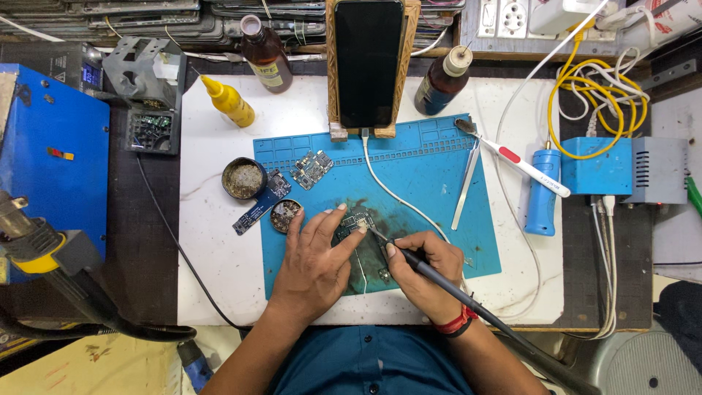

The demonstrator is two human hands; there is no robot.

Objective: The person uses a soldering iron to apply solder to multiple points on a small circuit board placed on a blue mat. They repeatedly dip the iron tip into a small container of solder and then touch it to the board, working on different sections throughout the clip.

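Observation:
A small dark circuit board (354, 222) lies on the blue work mat (431, 175). My left hand (316, 260) rests flat on the mat with its fingertips pressing the board's left side. My right hand (422, 272) grips a black soldering iron (439, 279) like a pen. The iron's tip touches the board near its top right corner. A red band circles my right wrist. The iron's cable runs off to the lower right.
Nearby on the mat lie another blue board (262, 202), a metal shield piece (311, 169), two round tins (244, 178), tweezers (466, 186) and a white brush tool (521, 163). A phone in a wooden stand (368, 62), bottles (266, 53), a yellow bottle (229, 102) and a blue station (621, 168) surround it.

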